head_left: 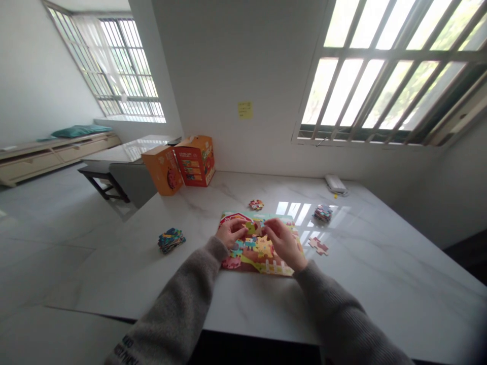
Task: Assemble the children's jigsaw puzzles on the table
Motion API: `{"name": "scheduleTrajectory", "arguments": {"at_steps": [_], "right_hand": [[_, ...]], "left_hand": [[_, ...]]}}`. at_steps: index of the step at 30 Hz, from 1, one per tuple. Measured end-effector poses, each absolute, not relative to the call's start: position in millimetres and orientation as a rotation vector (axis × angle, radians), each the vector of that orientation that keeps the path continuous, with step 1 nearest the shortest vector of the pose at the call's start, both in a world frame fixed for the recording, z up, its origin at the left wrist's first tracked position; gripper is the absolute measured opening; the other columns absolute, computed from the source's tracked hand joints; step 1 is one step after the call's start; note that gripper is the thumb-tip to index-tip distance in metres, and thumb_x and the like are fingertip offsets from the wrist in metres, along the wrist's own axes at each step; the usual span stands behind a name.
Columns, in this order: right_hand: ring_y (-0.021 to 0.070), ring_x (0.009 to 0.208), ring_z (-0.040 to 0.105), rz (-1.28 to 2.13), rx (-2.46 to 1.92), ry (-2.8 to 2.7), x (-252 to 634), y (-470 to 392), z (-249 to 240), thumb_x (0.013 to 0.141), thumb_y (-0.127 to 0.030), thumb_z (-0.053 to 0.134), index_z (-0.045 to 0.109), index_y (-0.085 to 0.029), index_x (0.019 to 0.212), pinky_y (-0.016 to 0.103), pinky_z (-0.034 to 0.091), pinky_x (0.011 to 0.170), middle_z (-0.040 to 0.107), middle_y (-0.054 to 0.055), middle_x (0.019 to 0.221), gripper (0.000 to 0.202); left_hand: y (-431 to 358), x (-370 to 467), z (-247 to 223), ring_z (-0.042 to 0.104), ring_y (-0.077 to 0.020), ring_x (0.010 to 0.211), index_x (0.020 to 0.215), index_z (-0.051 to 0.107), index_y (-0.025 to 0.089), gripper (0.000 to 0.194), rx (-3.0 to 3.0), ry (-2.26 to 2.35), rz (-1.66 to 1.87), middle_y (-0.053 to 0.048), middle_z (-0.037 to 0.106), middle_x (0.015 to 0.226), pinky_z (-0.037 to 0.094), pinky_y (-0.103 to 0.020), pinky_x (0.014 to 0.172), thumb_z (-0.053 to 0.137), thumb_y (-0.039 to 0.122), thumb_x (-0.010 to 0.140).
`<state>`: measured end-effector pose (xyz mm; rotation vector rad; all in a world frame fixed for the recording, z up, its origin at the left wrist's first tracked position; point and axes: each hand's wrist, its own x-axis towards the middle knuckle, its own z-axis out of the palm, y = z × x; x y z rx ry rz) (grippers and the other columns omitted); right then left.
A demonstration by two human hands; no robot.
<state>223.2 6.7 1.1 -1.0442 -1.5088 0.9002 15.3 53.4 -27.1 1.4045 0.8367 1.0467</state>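
Note:
A colourful farm-themed picture sheet [251, 267] lies on the white marbled table, with several loose puzzle pieces on top of it. Above its middle, my left hand [233, 233] pinches the left side of a yellow-green puzzle piece [251, 228]. From the other side my right hand [281, 241] has its fingers closed at what looks like the right end of the same piece or one joined to it; the fingertips partly cover this spot. A pink-brown puzzle piece [318, 246] rests on the table to the right of the sheet.
Piles of puzzle pieces stand left [171, 240], right [323, 213] and behind the sheet [256, 205]. Two orange-red boxes [196, 161] stand at the back left. A white device with a cable [335, 184] lies near the wall. The table's front edge is close to my forearms.

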Motion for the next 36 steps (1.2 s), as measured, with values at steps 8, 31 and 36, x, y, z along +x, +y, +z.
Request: {"name": "scheduleTrajectory", "arguments": {"at_steps": [8, 31, 36], "right_hand": [[0.0164, 0.067, 0.063, 0.512, -1.161, -1.433, 298.5, 29.1, 4.0, 0.09, -0.035, 0.055, 0.059, -0.019, 0.107, 0.031, 0.052, 0.068, 0.065, 0.001, 0.074, 0.024], [0.0168, 0.078, 0.063, 0.426, -1.316, -2.056, 262.5, 11.0, -12.6, 0.09, -0.018, 0.049, 0.07, -0.022, 0.107, 0.029, 0.048, 0.074, 0.071, 0.003, 0.086, 0.027], [0.015, 0.071, 0.061, 0.571, -1.37, -2.051, 262.3, 9.8, -8.0, 0.091, -0.024, 0.05, 0.071, -0.02, 0.105, 0.026, 0.046, 0.067, 0.071, 0.002, 0.082, 0.026]], "left_hand": [[55.0, 14.6, -28.8, 0.06, -0.0175, 0.06, 0.106, 0.071, 0.016, 0.051, 1.445, 0.892, 1.06, -0.002, 0.065, 0.07, 0.056, -0.037, 0.062, 0.079, 0.052, 0.071], [26.5, 40.4, -21.0, 0.066, -0.0191, 0.073, 0.116, 0.073, 0.024, 0.034, 2.04, 1.035, 0.751, -0.002, 0.073, 0.08, 0.051, -0.029, 0.075, 0.064, 0.029, 0.083], [24.8, 48.3, -22.1, 0.066, -0.0184, 0.074, 0.117, 0.072, 0.021, 0.036, 2.038, 1.004, 0.749, -0.002, 0.073, 0.08, 0.052, -0.029, 0.077, 0.063, 0.026, 0.083]]}}
